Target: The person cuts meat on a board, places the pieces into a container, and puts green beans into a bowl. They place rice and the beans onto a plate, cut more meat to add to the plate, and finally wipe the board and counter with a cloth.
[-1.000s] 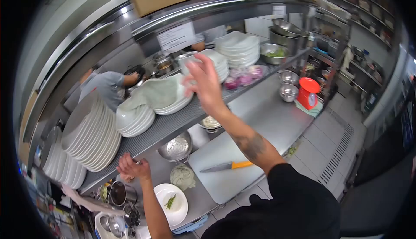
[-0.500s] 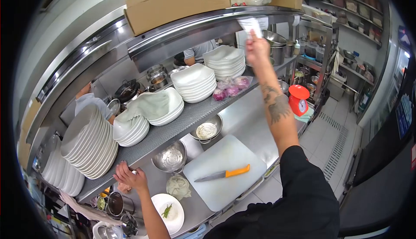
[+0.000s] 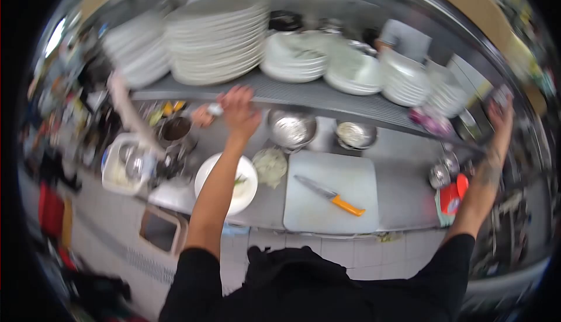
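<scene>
The picture is motion-blurred. My left hand (image 3: 239, 110) reaches forward and its fingers curl over the front edge of the steel shelf (image 3: 327, 97), just above a white plate (image 3: 229, 186) with a few green bits. My right hand (image 3: 501, 117) is stretched far out to the right and raised near the shelf's right end; blur hides whether it holds anything. Between my arms lies a white cutting board (image 3: 327, 173) with an orange-handled knife (image 3: 331, 195) on it.
Stacks of white plates (image 3: 216, 36) and bowls fill the shelf. Two metal bowls (image 3: 291, 128) sit beneath it, beside a red scale (image 3: 453, 198) and a bag of purple onions (image 3: 431, 122). A bin (image 3: 160, 228) stands on the floor at left. Other people work behind the shelf.
The view has swung sharply, so the shelf now runs level across the top. My right hand has dropped from the paper slip to the shelf's right end. My left hand stays on the shelf edge.
</scene>
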Demonstrator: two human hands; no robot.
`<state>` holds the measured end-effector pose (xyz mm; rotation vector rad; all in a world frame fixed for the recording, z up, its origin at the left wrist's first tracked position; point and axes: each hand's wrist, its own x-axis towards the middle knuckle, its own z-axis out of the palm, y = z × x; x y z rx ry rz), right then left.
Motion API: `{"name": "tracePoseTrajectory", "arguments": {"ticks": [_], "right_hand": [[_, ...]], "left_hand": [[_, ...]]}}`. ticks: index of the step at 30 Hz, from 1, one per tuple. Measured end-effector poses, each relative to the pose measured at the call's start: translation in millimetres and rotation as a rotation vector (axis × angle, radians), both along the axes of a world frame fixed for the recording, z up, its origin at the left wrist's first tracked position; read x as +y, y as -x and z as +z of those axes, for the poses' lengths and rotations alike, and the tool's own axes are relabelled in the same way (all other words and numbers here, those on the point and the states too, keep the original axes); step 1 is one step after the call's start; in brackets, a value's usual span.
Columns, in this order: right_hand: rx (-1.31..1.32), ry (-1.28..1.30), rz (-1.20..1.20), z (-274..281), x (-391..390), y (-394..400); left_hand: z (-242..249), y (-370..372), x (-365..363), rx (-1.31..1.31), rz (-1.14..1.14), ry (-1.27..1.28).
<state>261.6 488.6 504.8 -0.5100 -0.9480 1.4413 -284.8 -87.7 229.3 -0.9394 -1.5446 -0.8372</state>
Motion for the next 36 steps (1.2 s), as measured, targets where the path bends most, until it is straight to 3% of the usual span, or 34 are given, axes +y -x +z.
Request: {"name": "tracePoseTrajectory", "arguments": {"ticks": [4, 9, 11, 13, 15, 17, 18, 26, 31, 33, 35, 36], "right_hand": [[0.111, 0.031, 0.343, 2, 93, -34], [0.098, -0.008, 0.246, 5, 93, -43], [-0.031, -0.004, 0.222, -3, 159, -85], [0.151, -0.001, 0.279, -4, 152, -100], [-0.004, -0.151, 0.358, -5, 168, -122], [0.002, 0.081, -0.130, -2, 150, -128], [-0.013, 0.113, -0.161, 1, 152, -135], [-0.368, 0.099, 0.147, 34, 188, -164], [-0.219, 0.012, -0.102, 5, 110, -143], [-0.088, -0.161, -0.472, -33, 53, -124], [-0.407, -0.549, -0.517, -110, 30, -137], [-0.431, -0.547, -0.491, -143, -30, -112]], "left_hand": [[9, -14, -7, -0.035, 0.084, -0.036], [9, -12, -1, 0.024, 0.102, -0.094], [9, -12, -1, 0.012, 0.109, -0.097], [9, -14, -2, -0.005, 0.113, -0.095], [10, -14, 1, 0.024, 0.117, -0.118], [8, -10, 4, 0.041, 0.129, -0.124], [7, -8, 5, 0.055, 0.146, -0.124], [5, -10, 6, 0.070, 0.157, -0.072], [4, -10, 7, 0.047, 0.201, -0.023], [7, -14, 8, 0.049, 0.225, -0.016], [8, -18, 11, 0.049, 0.191, -0.016], [8, -19, 13, 0.047, 0.241, -0.019]]}}
